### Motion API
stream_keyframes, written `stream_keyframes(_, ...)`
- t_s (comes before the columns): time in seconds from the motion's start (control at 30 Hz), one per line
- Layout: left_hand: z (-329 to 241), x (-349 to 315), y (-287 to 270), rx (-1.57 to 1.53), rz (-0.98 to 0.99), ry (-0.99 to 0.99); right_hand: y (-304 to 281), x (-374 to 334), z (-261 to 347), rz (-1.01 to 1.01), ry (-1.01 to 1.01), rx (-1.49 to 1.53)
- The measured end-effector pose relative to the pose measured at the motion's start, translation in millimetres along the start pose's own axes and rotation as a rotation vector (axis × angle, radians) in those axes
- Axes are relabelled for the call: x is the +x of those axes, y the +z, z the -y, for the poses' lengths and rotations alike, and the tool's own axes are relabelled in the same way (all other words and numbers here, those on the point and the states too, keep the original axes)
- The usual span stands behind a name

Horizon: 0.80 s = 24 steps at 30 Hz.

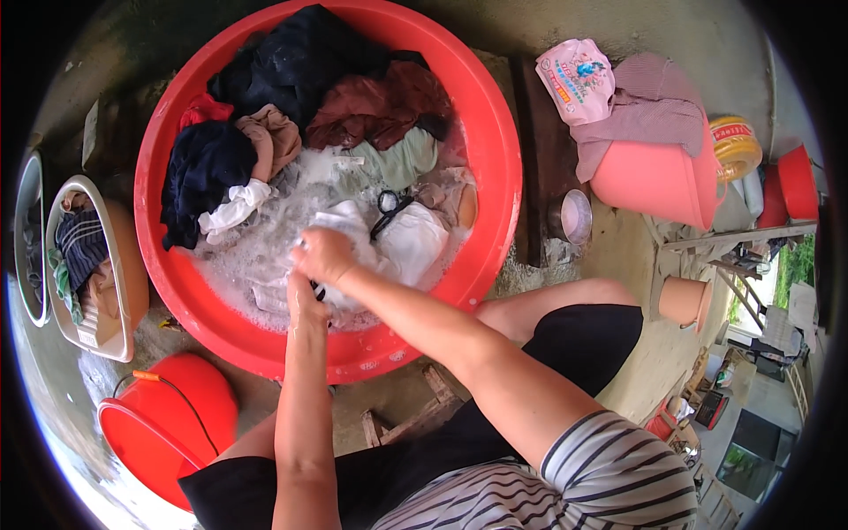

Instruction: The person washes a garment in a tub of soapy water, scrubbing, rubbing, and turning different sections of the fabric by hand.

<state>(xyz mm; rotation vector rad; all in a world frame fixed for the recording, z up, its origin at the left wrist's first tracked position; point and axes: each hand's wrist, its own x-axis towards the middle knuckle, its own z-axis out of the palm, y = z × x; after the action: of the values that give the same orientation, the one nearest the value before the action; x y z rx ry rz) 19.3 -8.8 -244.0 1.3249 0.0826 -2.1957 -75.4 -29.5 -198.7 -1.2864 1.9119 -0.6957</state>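
Note:
A big round red tub (pixel 150 212) in front of me holds foamy water and wet laundry. My right hand (pixel 323 254) is closed on a white garment (pixel 344 219) just above the suds. Right below it my left hand (pixel 303 290) is bent at the wrist against the same garment, its fingers mostly hidden. A small dark strip shows between the hands. Beside them lies another white piece (pixel 413 243) with a black strap (pixel 389 212). Farther back are black cloth (pixel 309 62), a maroon garment (pixel 380 106), pale green cloth (pixel 397 161) and navy cloth (pixel 208 168).
At left stand a beige basket of clothes (pixel 132 291) and a red bucket (pixel 190 406). To the right, a pink bucket (pixel 658 181) bears a mauve cloth (pixel 649 115) and a pink detergent pouch (pixel 574 84). A small bowl (pixel 576 217) sits near the tub.

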Motion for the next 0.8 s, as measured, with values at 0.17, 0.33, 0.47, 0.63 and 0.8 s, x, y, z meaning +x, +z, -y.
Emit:
stream_keyframes(0.17, -1.4, -9.2, 54.9, -0.028, -0.114, 0.037, -28.2, 9.5, -83.7, -0.173, -0.012, 0.026)
stream_keyframes(0.33, -5.8, 12.5, -113.2, 0.381, 0.345, 0.391, 18.1, -78.0, 39.2, 0.142, -0.569, 0.321)
stream_keyframes(0.47, 33.2, 1.4, 2.9, 0.062, -0.005, 0.075, 3.6, -20.5, 0.2, -0.022, -0.030, 0.133)
stream_keyframes(0.63, 6.5, -3.7, 52.1, 0.152, -0.136, -0.011, -44.6, 25.2, -88.5, -0.074, 0.020, -0.046)
stream_keyframes(0.8, -5.5, 17.8, -80.3, -0.142, 0.606, 0.120, 10.2, -70.0, 28.2, 0.122, -0.322, 0.540)
